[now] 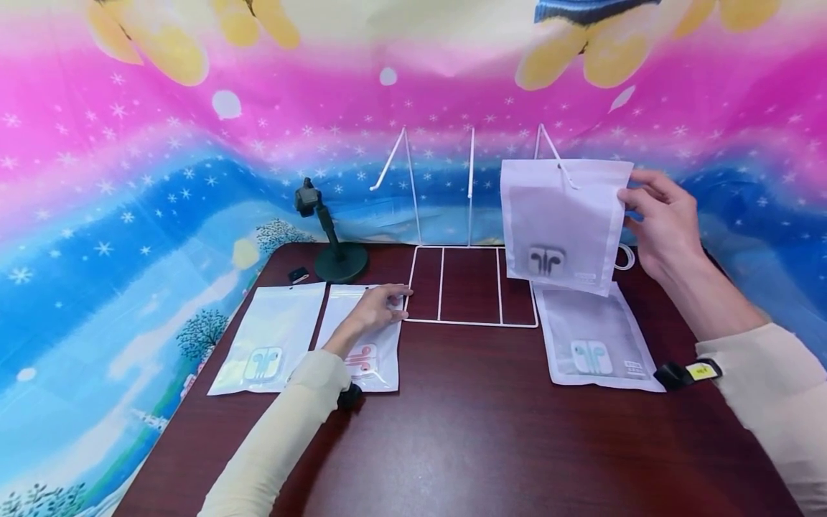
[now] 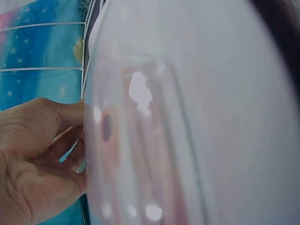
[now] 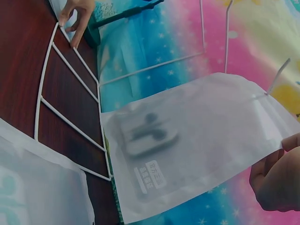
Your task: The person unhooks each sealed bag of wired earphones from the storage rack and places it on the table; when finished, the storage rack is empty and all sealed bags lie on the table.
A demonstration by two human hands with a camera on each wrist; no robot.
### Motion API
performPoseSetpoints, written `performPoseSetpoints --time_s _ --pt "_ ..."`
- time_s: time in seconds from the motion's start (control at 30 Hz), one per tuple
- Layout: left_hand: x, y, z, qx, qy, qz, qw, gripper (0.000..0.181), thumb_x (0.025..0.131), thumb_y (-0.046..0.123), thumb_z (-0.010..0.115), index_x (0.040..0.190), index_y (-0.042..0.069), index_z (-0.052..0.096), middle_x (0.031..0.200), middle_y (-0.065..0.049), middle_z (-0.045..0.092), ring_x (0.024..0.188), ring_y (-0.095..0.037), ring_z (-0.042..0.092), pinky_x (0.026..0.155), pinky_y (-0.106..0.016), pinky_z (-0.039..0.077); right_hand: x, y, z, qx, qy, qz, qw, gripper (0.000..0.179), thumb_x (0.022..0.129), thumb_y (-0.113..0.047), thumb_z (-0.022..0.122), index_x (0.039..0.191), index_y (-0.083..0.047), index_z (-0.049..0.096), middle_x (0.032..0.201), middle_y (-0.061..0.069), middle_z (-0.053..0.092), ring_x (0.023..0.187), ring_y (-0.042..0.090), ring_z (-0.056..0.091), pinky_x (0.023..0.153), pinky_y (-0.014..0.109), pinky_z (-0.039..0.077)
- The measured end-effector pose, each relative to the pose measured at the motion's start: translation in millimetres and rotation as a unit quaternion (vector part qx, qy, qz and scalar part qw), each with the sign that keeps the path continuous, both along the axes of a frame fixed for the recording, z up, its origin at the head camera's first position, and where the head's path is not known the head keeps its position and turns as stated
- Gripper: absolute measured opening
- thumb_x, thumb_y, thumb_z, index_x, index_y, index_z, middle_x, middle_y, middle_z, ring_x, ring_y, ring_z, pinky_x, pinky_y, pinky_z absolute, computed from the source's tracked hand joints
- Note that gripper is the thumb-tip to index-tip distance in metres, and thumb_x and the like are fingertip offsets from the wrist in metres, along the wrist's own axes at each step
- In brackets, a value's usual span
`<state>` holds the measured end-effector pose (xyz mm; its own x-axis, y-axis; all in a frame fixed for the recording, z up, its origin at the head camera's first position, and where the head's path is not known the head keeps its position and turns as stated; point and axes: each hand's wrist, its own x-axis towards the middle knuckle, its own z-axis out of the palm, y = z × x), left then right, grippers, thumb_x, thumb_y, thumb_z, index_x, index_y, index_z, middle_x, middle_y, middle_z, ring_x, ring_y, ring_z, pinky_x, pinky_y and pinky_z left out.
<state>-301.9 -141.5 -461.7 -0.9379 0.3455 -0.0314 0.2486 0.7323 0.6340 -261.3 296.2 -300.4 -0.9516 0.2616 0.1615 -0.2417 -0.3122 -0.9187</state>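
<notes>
My right hand [image 1: 665,222] grips the upper right edge of a white zip bag [image 1: 562,222] of earphones, and the rack's right hook passes through the hole near the bag's top. Dark earphones in a case [image 3: 150,133] show faintly through its lower part. At the left side of the white wire rack [image 1: 474,323], my left hand [image 1: 377,305] touches the base wire with thumb and fingertips spread apart. Under the left forearm lies a bag with pink earphones [image 1: 362,357]. Glossy plastic of that bag [image 2: 197,117] fills most of the left wrist view.
Another earphone bag [image 1: 271,323] lies at the far left, and one with green earphones [image 1: 601,337] lies below the hanging bag. A dark stand [image 1: 342,262] and a small black object [image 1: 298,275] are behind. A white cable [image 1: 625,257] sits beyond the rack's right side.
</notes>
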Motion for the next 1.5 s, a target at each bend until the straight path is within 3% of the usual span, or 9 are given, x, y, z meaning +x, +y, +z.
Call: performPoseSetpoints --time_s 0.3,0.83,1.13,1.5 --pt "-0.1 0.5 -0.4 -0.001 0.004 0.001 1.0000 0.050 0.093 0.003 0.076 0.142 0.008 0.064 0.151 -0.012 0.057 0.114 -0.028 0.059 0.102 -0.041 0.050 15.9 2 2.0 -0.070 0.027 0.031 0.9967 0.021 0.092 0.011 0.071 0.107 -0.001 0.079 0.106 0.005 0.067 0.075 0.018 0.065 0.064 0.026 0.055" --pt "-0.5 -3.0 1.1 -0.001 0.009 -0.004 1.0000 0.050 0.093 0.004 0.076 0.142 0.006 0.064 0.151 -0.012 0.056 0.112 -0.028 0.059 0.101 -0.042 0.050 35.8 3 6.0 -0.118 0.053 0.082 0.9882 0.020 0.094 0.018 0.062 0.099 0.005 0.076 0.092 0.011 0.070 0.070 0.022 0.067 0.061 0.028 0.055" --pt "-1.5 -3.9 0.3 0.000 0.003 0.002 1.0000 0.050 0.094 0.005 0.076 0.142 0.007 0.064 0.152 -0.011 0.056 0.113 -0.028 0.058 0.101 -0.042 0.050 47.4 10 8.8 -0.134 0.078 0.107 0.9820 0.024 0.094 0.022 0.056 0.101 0.010 0.075 0.097 0.013 0.070 0.072 0.024 0.069 0.058 0.029 0.056" --pt "0.8 -3.3 0.8 0.000 -0.001 0.006 1.0000 0.051 0.093 0.004 0.076 0.143 0.008 0.064 0.151 -0.011 0.057 0.113 -0.027 0.058 0.101 -0.041 0.051 60.6 51 -6.9 -0.131 0.083 0.065 0.9858 0.027 0.094 0.025 0.052 0.101 0.012 0.074 0.092 0.014 0.070 0.066 0.023 0.069 0.056 0.029 0.056"
